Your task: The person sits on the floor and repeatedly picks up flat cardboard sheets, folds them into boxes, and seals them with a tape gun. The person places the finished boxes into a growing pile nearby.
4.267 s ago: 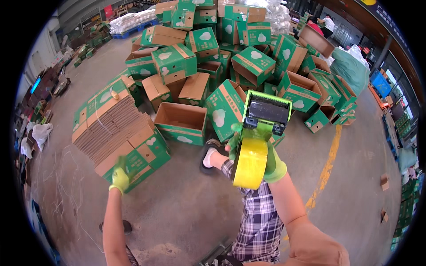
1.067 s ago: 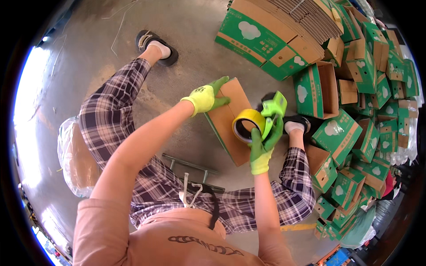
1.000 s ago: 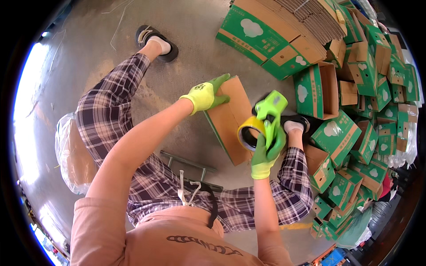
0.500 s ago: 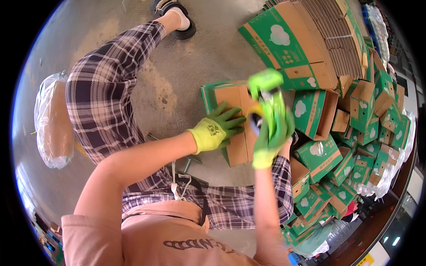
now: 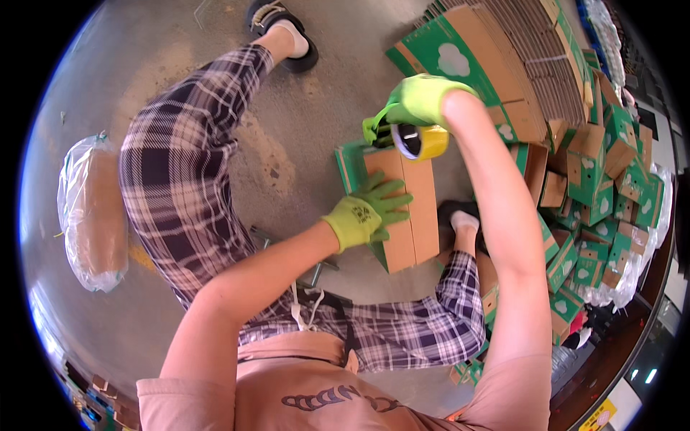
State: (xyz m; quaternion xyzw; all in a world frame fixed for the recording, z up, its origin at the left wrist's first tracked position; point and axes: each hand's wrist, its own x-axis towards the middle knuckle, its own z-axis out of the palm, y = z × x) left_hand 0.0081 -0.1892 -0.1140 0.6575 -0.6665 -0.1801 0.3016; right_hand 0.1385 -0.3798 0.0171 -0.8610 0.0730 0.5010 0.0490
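A brown and green cardboard box (image 5: 417, 230) stands on the floor between my legs, its two flaps meeting in a seam. On its upper side lies my left hand (image 5: 366, 212) in a green and yellow glove, fingers spread flat and holding nothing. My right hand (image 5: 425, 99), gloved alike, is closed round a green tape dispenser (image 5: 431, 142) that carries a yellow roll of tape. The dispenser is over the far end of the box. The hand hides much of its handle, and I cannot tell whether it touches the cardboard.
Flattened cartons are stacked in a tied bundle (image 5: 532, 61) at the far right. A heap of made-up green cartons (image 5: 593, 194) fills the right side. On the left lies a clear plastic-wrapped bundle (image 5: 93, 212). My shoes (image 5: 291, 43) rest on the concrete floor.
My right hand has swung up and away to the far side of the box, turning the tape dispenser with it. My left hand stays flat on the box.
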